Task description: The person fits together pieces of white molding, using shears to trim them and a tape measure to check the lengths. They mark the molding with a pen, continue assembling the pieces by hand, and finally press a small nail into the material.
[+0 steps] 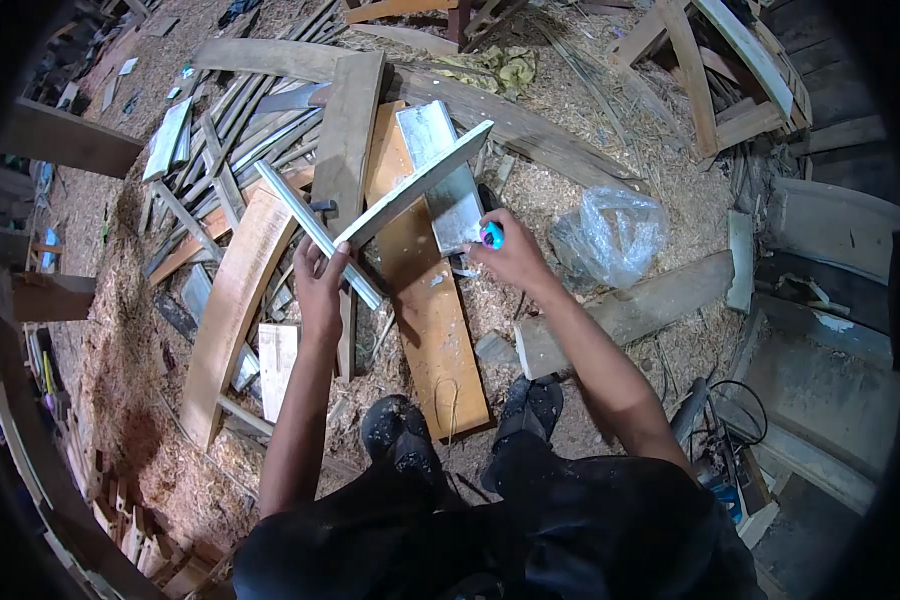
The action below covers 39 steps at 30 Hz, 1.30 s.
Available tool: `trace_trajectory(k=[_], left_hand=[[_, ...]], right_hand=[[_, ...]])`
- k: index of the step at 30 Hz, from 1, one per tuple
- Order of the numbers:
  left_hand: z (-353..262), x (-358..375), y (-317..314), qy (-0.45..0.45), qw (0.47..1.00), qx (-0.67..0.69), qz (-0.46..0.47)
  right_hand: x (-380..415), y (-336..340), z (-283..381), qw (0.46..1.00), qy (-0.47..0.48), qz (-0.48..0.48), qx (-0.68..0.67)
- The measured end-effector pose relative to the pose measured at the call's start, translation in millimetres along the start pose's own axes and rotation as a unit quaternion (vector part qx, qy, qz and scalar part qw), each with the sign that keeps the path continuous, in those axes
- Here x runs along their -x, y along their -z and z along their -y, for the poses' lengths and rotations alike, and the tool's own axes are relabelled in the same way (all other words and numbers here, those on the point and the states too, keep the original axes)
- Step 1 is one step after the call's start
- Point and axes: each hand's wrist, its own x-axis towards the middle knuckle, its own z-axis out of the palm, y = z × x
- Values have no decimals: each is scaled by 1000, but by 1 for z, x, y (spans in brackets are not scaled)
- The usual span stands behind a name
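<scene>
Overhead view of a person standing on a sawdust-covered workshop floor (610, 140). The left hand (322, 278), at centre-left of the frame, is closed around the corner of an L-shaped set of two pale strips (410, 190): one strip runs up and right toward the upper centre, the other (315, 232) crosses the hand diagonally from upper left to lower right. The piece is held clear of the floor, above the boards. The right hand (510, 255), just right of centre, is closed on a small cyan and pink object (491, 236), apparently a marker or tube; what it is exactly cannot be told. The two hands are near each other but apart.

Below the hands an orange-brown board (435, 330) lies on the floor, running from the upper centre down to the person's dark shoes (395, 425). A grey panel (440, 175) rests on its upper end. A long curved plank (235, 300) lies left of it, beside a heap of slats (210, 140) in the upper left. A clear plastic bag (610, 235) sits right of centre, with a short timber block (635, 305) below it.
</scene>
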Motion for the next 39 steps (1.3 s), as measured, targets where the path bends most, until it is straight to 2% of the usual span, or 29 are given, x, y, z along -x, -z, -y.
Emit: trace_trajectory(k=[1, 4, 5, 9, 12, 13, 16, 17, 20, 23, 27, 30, 35, 39], left_hand=[[-1, -1, 0, 13, 1000, 26, -2], [-3, -4, 3, 55, 995, 79, -14], [1, -8, 7, 64, 994, 91, -9], [7, -12, 12, 56, 992, 111, 0], [7, -9, 15, 49, 994, 97, 6], [8, -9, 16, 49, 994, 100, 10], [9, -7, 19, 58, 996, 63, 19], [9, -7, 20, 72, 996, 58, 20], [7, -1, 15, 78, 996, 34, 10], [1, 5, 10, 72, 997, -29, 28], [-7, 2, 11, 83, 992, 37, 91], [-2, 9, 7, 69, 978, 165, 110], [19, 15, 12, 17, 965, 247, 81], [23, 18, 21, 58, 948, 309, 44]], right_hand=[[-6, 4, -3, 1000, -10, 13, -11], [-29, 23, 4, 974, -111, 82, -178], [-32, 22, 1, 977, -87, 97, -171], [-20, -14, 6, 999, -16, 19, -21], [-14, -35, 4, 998, -57, 22, -34], [-11, -36, 8, 999, -34, 0, 0], [-6, -34, 15, 1000, -13, -17, -8], [-7, -37, 17, 998, -29, -28, -51], [0, -12, 52, 967, -160, 83, -178], [1, -28, 16, 968, -129, 88, -195], [13, -30, 25, 949, -158, 61, -266], [18, -36, 22, 944, -166, 58, -278], [38, -37, 15, 978, -115, 97, -147], [57, -27, 35, 990, -86, 103, -46]])
